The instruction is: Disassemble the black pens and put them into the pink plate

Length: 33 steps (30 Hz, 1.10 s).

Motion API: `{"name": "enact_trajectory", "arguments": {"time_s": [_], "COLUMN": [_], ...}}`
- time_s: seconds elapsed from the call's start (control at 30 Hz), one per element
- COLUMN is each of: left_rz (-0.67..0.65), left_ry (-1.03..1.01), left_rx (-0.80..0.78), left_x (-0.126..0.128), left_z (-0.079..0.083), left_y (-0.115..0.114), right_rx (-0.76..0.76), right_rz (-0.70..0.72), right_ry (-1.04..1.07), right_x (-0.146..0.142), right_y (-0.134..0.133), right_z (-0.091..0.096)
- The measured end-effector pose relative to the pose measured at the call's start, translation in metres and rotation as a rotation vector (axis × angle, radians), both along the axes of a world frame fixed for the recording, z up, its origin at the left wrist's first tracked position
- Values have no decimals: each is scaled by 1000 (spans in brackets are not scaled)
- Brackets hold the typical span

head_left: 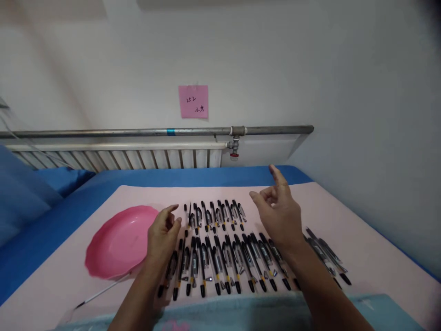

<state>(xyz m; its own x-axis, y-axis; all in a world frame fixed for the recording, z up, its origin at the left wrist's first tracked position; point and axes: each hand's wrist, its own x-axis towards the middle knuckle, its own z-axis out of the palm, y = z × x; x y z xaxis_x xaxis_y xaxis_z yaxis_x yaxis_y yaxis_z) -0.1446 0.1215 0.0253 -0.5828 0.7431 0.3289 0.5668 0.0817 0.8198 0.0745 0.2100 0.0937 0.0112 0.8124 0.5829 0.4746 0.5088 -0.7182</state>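
Several black and clear pens [220,257] lie in two rows on a pale pink sheet [344,216]. My left hand [161,239] hovers over the left end of the rows, fingers loosely curled, with nothing visible in it. My right hand [279,211] is raised above the right part of the rows, index finger stretched forward and the other fingers apart, holding nothing. A pink plate [117,243] sits just left of my left hand.
A thin pen refill [99,294] lies near the plate's front edge. A blue cover [55,216] surrounds the pink sheet. Behind are a white radiator [120,158], a metal pipe [155,132] with a valve, and a pink note [193,101] on the wall.
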Motion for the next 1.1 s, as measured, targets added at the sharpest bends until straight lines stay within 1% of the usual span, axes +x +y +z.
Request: {"name": "enact_trajectory", "arguments": {"time_s": [0.07,0.13,0.23,0.33,0.4,0.47,0.6,0.67,0.77,0.87,0.97,1.03,1.1], "left_rz": [-21,-54,-74,-37,-15,-7,1,8,21,50,83,85,81], "left_ry": [56,151,272,337,355,349,331,335,332,322,319,317,294], "left_rx": [-65,-172,-329,-427,-489,-538,-570,-586,-603,-611,-654,-679,-663], "left_x": [0,0,4,8,9,9,8,7,7,8,9,10,8], "left_z": [-7,-13,-19,-20,-18,-16,-18,-21,-23,-22,-21,-22,-22], "left_y": [5,11,18,20,19,20,22,24,27,29,32,33,34], "right_rx": [21,36,71,129,135,107,63,48,45,62,76,82,84], "right_rz": [25,81,191,276,294,300,308,310,315,311,319,318,314], "right_ry": [32,75,134,162,165,147,145,169,138,92,72,57,40], "right_x": [-2,-9,-30,-55,-69,-77,-80,-80,-82,-84,-87,-88,-88], "right_y": [-10,-20,-30,-30,-25,-19,-7,-3,-2,-2,-2,-1,0], "right_z": [9,21,38,44,39,29,13,10,8,5,1,-1,-3]}}
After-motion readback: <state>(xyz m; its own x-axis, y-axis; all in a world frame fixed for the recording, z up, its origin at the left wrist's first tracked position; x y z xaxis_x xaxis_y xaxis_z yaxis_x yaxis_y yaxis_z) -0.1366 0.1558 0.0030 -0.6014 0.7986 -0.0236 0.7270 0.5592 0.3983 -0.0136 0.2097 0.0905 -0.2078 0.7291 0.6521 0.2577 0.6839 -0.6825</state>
